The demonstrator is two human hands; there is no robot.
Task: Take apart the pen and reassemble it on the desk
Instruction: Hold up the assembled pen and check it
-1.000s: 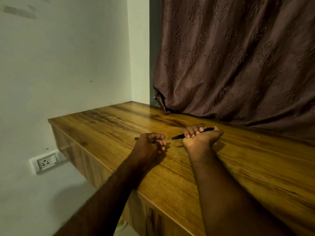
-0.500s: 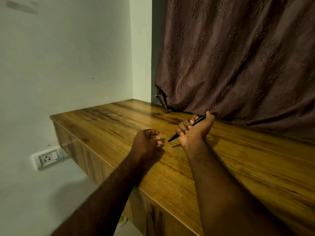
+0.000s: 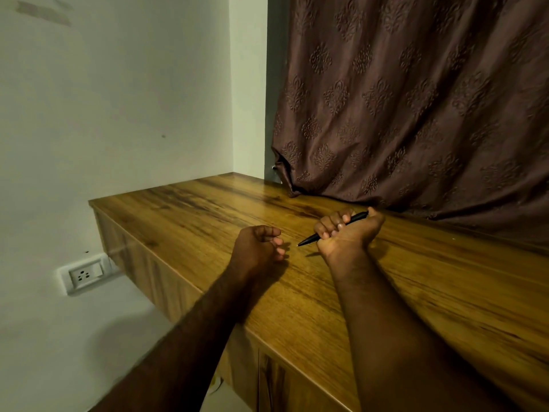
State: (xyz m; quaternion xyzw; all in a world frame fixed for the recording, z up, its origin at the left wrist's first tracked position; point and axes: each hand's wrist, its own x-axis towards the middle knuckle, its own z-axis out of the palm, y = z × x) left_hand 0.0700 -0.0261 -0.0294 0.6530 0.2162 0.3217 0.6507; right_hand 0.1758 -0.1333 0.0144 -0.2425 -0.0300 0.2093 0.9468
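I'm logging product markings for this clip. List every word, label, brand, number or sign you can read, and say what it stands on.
None can be read.
Slim black pen gripped in the right hand: no print shows on the visible barrel.
White wall socket with switch: only pin holes, no lettering legible.
Brown embossed curtain: ornamental motifs, not text.
Wooden desk: grain only.
Left hand: curled; its contents, if any, are hidden.
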